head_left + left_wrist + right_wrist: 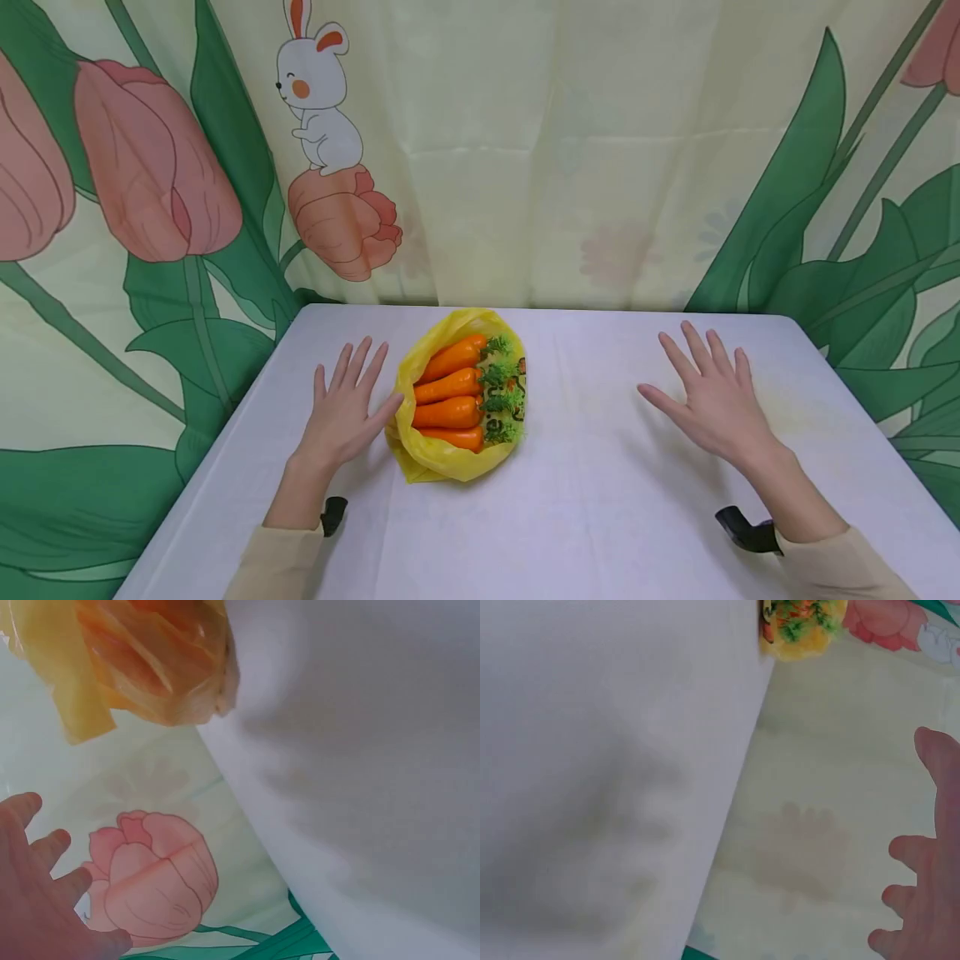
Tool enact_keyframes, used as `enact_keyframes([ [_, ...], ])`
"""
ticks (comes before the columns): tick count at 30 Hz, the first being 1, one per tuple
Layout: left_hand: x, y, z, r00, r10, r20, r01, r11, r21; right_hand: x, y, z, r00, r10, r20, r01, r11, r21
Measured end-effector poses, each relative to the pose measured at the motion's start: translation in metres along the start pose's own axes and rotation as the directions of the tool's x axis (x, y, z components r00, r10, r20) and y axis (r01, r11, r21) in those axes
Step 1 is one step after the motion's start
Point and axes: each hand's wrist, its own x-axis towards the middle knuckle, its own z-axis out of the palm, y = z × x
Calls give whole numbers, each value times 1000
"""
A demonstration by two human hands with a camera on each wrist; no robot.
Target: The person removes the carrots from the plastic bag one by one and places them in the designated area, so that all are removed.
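Note:
A yellow plastic bag [420,467] lies on the table with its mouth spread wide. Several orange carrots [448,385] with green leafy tops [501,400] are side by side in it, the tops pointing right. My left hand [345,417] hovers just left of the bag, fingers spread, its thumb tip overlapping the bag's edge in the head view. Well to the right, my right hand [716,404] is held over the table with fingers apart and nothing in it. The left wrist view shows the bag's crumpled side [165,667], carrots showing orange through it.
The table [585,500] has a white cover and rounded far corners. Behind its far edge hangs a curtain [525,167] printed with tulips, leaves and a white rabbit. Black wrist straps [750,532] sit at both sleeve cuffs.

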Motion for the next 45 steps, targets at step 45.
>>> enact_keyframes([
  [45,43,15,33,996,-82,-35,53,859,-510,71,-143,58,950,-312,-24,306,908,286],
])
